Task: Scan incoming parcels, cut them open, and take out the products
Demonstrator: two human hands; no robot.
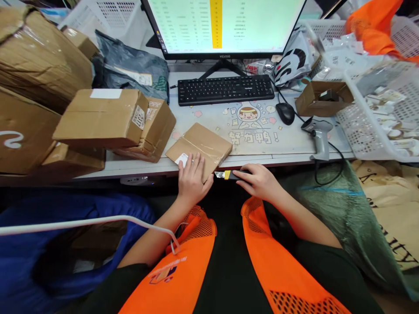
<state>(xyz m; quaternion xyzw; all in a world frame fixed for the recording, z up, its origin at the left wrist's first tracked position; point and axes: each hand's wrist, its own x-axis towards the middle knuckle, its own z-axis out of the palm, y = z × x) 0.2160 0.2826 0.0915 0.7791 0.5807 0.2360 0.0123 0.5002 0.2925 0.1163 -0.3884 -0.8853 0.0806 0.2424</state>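
Observation:
A small flat cardboard box [204,146] with a white label and clear tape lies at the desk's front edge, one corner jutting over it. My left hand [192,176] rests on its near left part, fingers stretched out over the label. In my right hand [260,181] is a box cutter [231,175] with a black and yellow body. Its bare blade points left, close to the box's near corner. The ends of some right-hand fingers are hidden around the handle.
Stacked cardboard boxes [98,117] and a grey plastic mailer [131,65] crowd the left. Behind stand a keyboard [225,89] and monitor [225,56]. To the right are a mouse [285,113], a barcode scanner [319,135], a small open box [309,101] and white baskets [360,139].

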